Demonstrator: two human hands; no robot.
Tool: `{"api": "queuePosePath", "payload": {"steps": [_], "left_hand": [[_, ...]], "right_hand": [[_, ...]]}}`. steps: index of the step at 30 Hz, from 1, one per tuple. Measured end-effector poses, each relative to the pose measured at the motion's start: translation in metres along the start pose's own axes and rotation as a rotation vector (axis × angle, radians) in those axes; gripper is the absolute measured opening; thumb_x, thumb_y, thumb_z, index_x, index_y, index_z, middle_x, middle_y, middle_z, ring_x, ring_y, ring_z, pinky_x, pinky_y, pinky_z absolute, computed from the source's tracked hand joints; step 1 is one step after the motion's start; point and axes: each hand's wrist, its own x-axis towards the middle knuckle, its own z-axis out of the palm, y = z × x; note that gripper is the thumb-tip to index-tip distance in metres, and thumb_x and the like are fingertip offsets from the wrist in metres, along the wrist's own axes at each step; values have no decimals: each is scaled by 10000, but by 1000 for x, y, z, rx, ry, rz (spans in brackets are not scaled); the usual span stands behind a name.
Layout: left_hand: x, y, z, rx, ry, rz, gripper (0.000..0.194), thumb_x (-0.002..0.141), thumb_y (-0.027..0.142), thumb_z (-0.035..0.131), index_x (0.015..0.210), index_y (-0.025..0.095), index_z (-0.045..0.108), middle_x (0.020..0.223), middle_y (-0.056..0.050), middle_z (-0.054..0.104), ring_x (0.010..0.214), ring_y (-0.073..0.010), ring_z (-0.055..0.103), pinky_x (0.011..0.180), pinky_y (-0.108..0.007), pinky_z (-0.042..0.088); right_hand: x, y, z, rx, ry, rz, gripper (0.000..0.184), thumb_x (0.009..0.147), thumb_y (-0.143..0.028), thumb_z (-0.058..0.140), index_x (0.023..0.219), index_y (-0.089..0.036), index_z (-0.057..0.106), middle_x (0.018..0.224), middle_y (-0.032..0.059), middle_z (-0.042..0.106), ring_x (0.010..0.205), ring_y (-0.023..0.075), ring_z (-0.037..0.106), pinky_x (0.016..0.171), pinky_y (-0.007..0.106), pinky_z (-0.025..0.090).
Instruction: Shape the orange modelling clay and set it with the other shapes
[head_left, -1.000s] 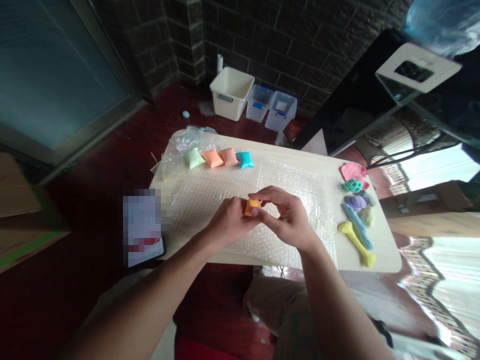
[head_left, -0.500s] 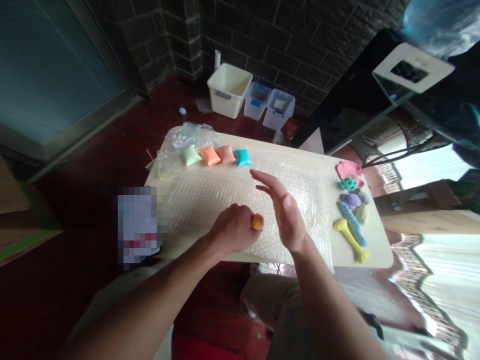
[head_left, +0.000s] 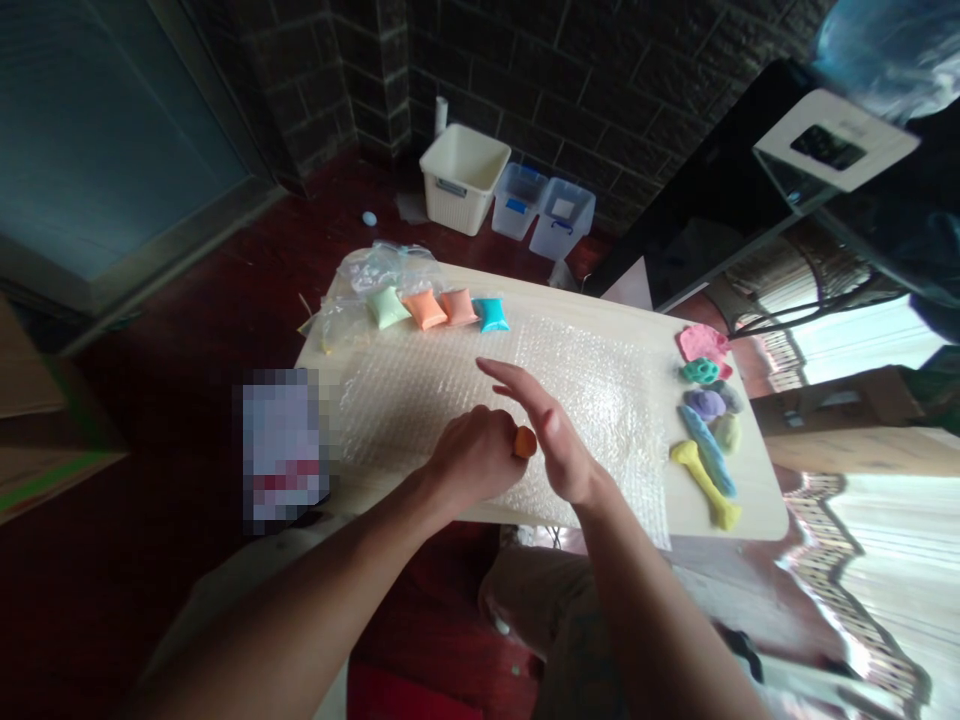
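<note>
Over the bubble wrap (head_left: 615,375) on the worktop (head_left: 759,510), the left hand (head_left: 474,455) has its fingers curled around an orange clay lump (head_left: 526,442), one end showing; the right hand (head_left: 553,440), fingers extended and empty, slants just beside it.

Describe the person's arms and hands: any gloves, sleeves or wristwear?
The left hand and right hand are ungloved. Both wrists carry no watch or band, and no sleeves show on the forearms within the frame. I see no cables or markings.
</note>
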Motion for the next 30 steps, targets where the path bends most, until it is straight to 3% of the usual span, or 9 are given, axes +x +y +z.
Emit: {"api": "queuePosePath", "payload": {"steps": [4, 10, 15, 20, 24, 30], "left_hand": [[1, -2, 4, 328, 66, 55, 356, 1012, 330, 510, 927, 117, 782, 926, -249, 799, 947, -427, 777, 859, -508, 549], [2, 2, 1, 284, 60, 183, 369, 1049, 343, 498, 1198, 153, 777, 1090, -192, 820, 999, -372, 786, 822, -419, 548], [0, 3, -1, 292, 36, 174, 352, 1038, 320, 498, 1149, 158, 790, 1067, -198, 822, 998, -394, 786, 836, -453, 555], [0, 3, -1, 337, 66, 113, 296, 981, 257, 530, 960, 134, 798, 930, -212, 813, 937, -409, 793, 832, -482, 558], [0, 4, -1, 334, 97, 120, 315, 991, 277, 520, 895, 130, 782, 903, -229, 805, 903, -427, 792, 811, -501, 559], [1, 8, -4, 329, 46, 171, 413, 1057, 376, 465, 1006, 134, 796, 938, -235, 808, 896, -442, 799, 785, -512, 557]], "right_hand": [[-1, 1, -2, -55, 122, -3, 690, 1092, -758, 238, 1581, -400, 567, 1676, 45, 532, 1593, 361, 441, 1304, 605, 357], [2, -6, 11, -125, -45, -26, 679, 1078, -760, 336, 1613, -404, 556, 1683, 47, 536, 1586, 395, 455, 1339, 612, 313], [3, -2, 14, -30, -58, 49, 725, 1031, -836, 319, 1594, -455, 569, 1681, -16, 546, 1604, 365, 437, 1346, 535, 338], [2, 6, 8, 158, 58, 60, 812, 1029, -854, 199, 1571, -383, 578, 1684, 42, 544, 1590, 365, 459, 1293, 590, 391], [2, 5, 8, 70, 168, 58, 751, 1072, -785, 173, 1550, -363, 569, 1665, 70, 554, 1566, 356, 484, 1272, 611, 395], [3, -3, 21, -31, 71, 39, 641, 1068, -768, 362, 1526, -400, 617, 1620, 36, 580, 1526, 349, 516, 1258, 517, 446]]}}
